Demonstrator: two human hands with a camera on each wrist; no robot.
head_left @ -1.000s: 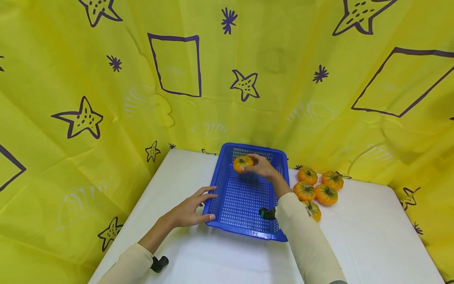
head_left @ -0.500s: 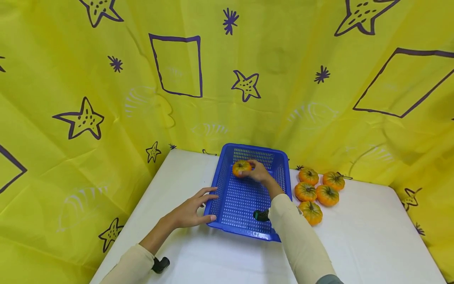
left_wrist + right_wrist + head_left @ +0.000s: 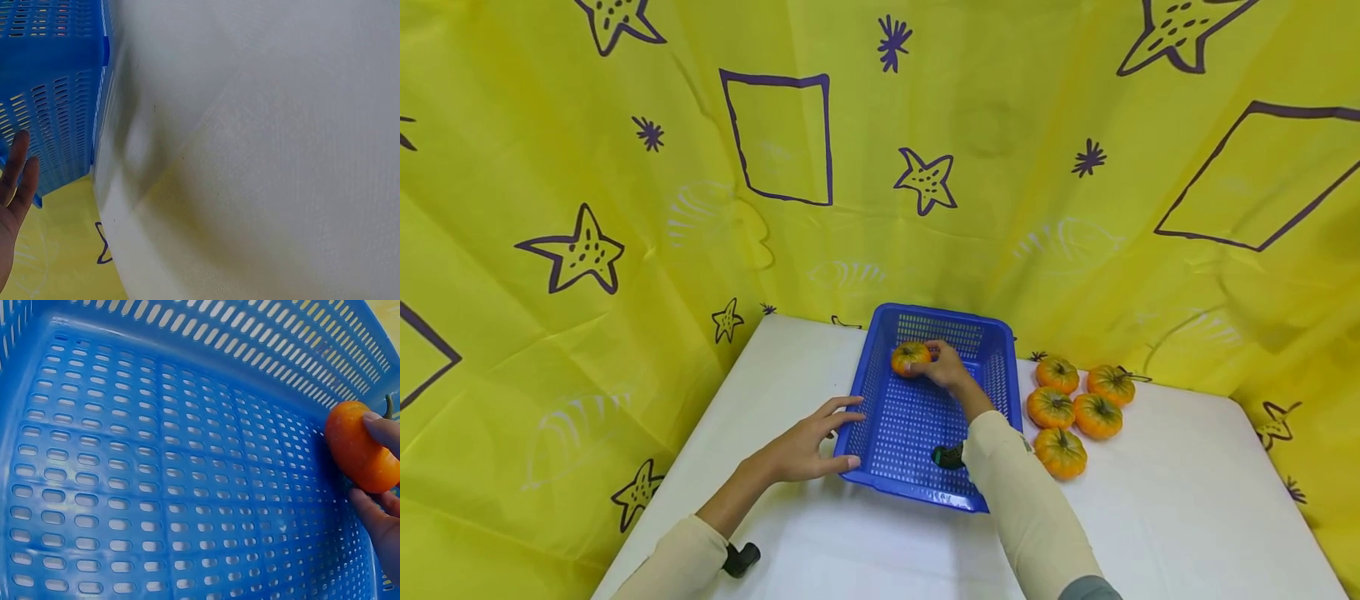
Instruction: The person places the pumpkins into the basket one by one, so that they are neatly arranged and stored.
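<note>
A small orange pumpkin (image 3: 910,358) with green streaks is low in the far left corner of the blue plastic basket (image 3: 917,493). My right hand (image 3: 946,367) grips it from the right, thumb and fingers round its side. In the right wrist view the same pumpkin (image 3: 356,447) shows its stem, close over the slotted floor. My left hand (image 3: 805,446) is at the basket's left side, fingers spread and fairly straight, fingertips right at the rim. The left wrist view shows its fingers (image 3: 24,181) against the basket's outer wall.
Several more pumpkins (image 3: 1097,415) stand in a cluster on the white table (image 3: 1195,500), right of the basket. A yellow curtain (image 3: 850,233) with star drawings hangs behind the table and along both sides. A dark device (image 3: 741,560) sits at the left wrist.
My right hand has lowered the pumpkin slightly toward the basket floor, and the right forearm has shifted left, uncovering the nearest pumpkin outside. The left hand stays in place.
</note>
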